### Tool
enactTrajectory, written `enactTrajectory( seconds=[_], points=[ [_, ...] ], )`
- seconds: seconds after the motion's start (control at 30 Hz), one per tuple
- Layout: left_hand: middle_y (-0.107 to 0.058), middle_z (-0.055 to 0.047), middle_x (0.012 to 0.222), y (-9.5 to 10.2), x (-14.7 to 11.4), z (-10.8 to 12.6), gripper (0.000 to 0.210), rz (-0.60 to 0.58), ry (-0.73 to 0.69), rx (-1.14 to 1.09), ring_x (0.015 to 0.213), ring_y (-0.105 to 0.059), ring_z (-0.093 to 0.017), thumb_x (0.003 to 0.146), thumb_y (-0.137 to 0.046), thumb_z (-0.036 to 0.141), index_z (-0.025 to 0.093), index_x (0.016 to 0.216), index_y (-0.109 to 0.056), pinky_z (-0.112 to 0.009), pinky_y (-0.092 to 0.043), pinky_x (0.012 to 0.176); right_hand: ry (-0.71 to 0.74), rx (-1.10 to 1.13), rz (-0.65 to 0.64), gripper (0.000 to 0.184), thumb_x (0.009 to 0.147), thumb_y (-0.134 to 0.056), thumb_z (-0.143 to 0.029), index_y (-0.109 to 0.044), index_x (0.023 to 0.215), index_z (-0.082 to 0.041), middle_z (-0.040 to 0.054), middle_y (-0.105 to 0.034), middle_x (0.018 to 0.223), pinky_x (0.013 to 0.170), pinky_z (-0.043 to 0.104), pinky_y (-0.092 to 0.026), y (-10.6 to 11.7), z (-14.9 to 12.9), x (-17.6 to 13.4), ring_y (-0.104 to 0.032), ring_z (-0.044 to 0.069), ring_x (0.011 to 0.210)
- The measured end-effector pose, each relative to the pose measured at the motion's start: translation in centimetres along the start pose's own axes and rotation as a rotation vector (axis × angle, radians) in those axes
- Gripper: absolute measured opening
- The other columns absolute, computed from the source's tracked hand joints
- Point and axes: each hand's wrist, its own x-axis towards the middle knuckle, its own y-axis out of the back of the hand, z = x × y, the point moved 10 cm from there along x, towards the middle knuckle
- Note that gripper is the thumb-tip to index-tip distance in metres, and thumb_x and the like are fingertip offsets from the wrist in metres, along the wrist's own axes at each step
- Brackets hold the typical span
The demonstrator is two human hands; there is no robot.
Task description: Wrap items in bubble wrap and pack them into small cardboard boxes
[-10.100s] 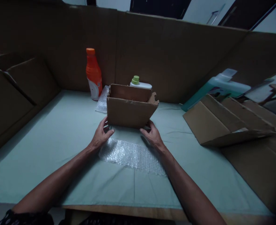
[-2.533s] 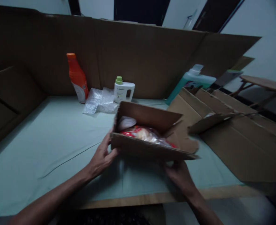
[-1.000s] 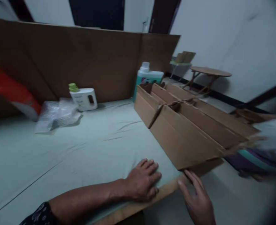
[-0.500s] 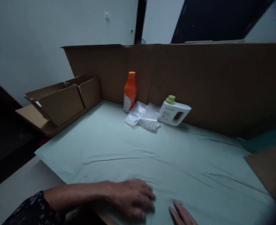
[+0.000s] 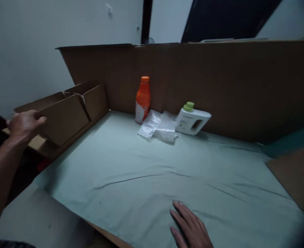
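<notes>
At the left end of the table, my left hand (image 5: 23,126) is at the near end of an open-topped cardboard box (image 5: 64,120). Its thumb points toward the box and its fingers curl over the end edge, with the fingertips partly hidden. My right hand (image 5: 192,227) lies palm down on the pale green cloth (image 5: 131,203), fingers apart, holding nothing. Farther back stand an orange bottle (image 5: 143,98) with a white label and a white jug (image 5: 192,120) with a green cap. Clear bubble wrap (image 5: 158,125) lies between them.
A tall cardboard panel (image 5: 219,82) runs along the back edge of the table. Another piece of cardboard (image 5: 293,172) stands at the right side. The cloth has several creases across the middle.
My left hand has moved from the cloth at the front to the cardboard box on the left. The right hand has come farther into view on the cloth. The camera has shifted slightly.
</notes>
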Motion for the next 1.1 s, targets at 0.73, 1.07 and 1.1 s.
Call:
enactTrajectory(
  seconds=[0.73,1.07,1.1],
  points=[
    [-0.016,-0.007,0.169,-2.1,-26.6,15.4,0.097,-0.23,-0.676,-0.882,0.148,-0.035,-0.04,0.075,-0.082,0.031,0.04,0.155,-0.027,-0.058,-0.042,0.115,-0.562,0.468,-0.086,0.08,0.089,-0.061,-0.044,-0.03,0.159,-0.022,0.0146,-0.051,0.152,0.108,0.053,-0.051,1.4,4.6,-2.2,-0.053,0.034,0.136],
    [-0.078,-0.007,0.09,-14.0,-28.1,16.1,0.038,-0.791,-0.389,-0.675,0.094,-0.071,-0.034,0.067,-0.07,0.05,0.02,0.09,-0.074,-0.045,-0.061,0.087,-0.505,0.815,-0.234,0.074,0.083,-0.069,-0.034,-0.042,0.151,-0.026,0.0146,-0.05,0.152,0.109,0.064,-0.043,0.3,2.3,3.4,-0.054,0.038,0.133],
    [-0.077,-0.007,0.087,-14.4,-27.2,15.2,0.037,-0.763,-0.337,-0.67,0.087,-0.072,-0.033,0.064,-0.071,0.05,0.02,0.085,-0.074,-0.043,-0.062,0.082,-0.458,0.837,-0.241,0.078,0.081,-0.07,-0.031,-0.039,0.153,-0.026,0.0142,-0.047,0.154,0.109,0.064,-0.043,0.0,1.8,4.5,-0.051,0.038,0.135]
  ],
)
